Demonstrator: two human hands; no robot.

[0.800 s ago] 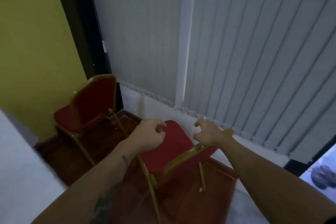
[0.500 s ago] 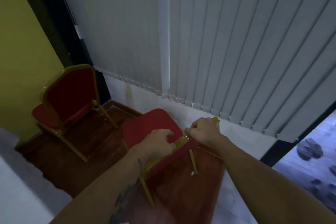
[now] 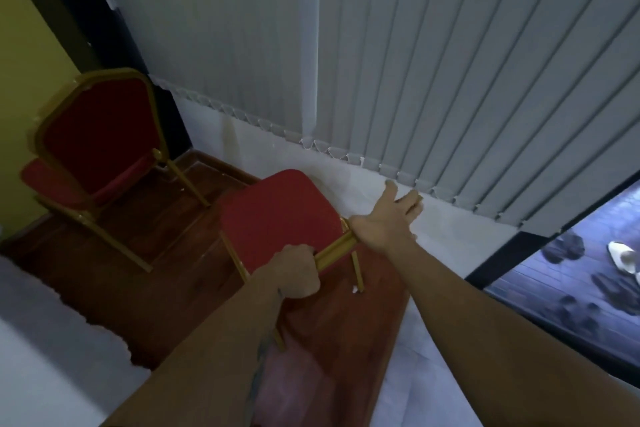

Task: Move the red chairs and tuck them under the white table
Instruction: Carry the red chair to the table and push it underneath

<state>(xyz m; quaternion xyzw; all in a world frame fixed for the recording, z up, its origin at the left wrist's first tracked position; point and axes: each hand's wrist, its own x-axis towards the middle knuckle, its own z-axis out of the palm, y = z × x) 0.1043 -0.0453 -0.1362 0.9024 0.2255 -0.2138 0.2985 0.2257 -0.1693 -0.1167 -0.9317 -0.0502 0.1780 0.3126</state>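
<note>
A red chair with a gold frame [image 3: 277,218] lies tipped in the middle of the view, its red pad facing up and its legs toward me. My left hand [image 3: 294,270] is shut on its gold frame bar. My right hand [image 3: 388,218] hovers over the frame's right end with fingers spread, holding nothing. A second red chair [image 3: 93,146] stands upright at the left by the yellow wall. A white surface, likely the white table [image 3: 45,357], fills the lower left corner.
Grey vertical blinds [image 3: 450,62] hang over a white sill [image 3: 450,236] behind the chairs. The floor [image 3: 156,253] is dark wood. A dark-framed glass pane at the right shows several shoes [image 3: 571,270] outside.
My right hand has let go of the chair frame and opened, reaching toward the sill. My left hand has slid down onto the frame bar. The view has shifted right.
</note>
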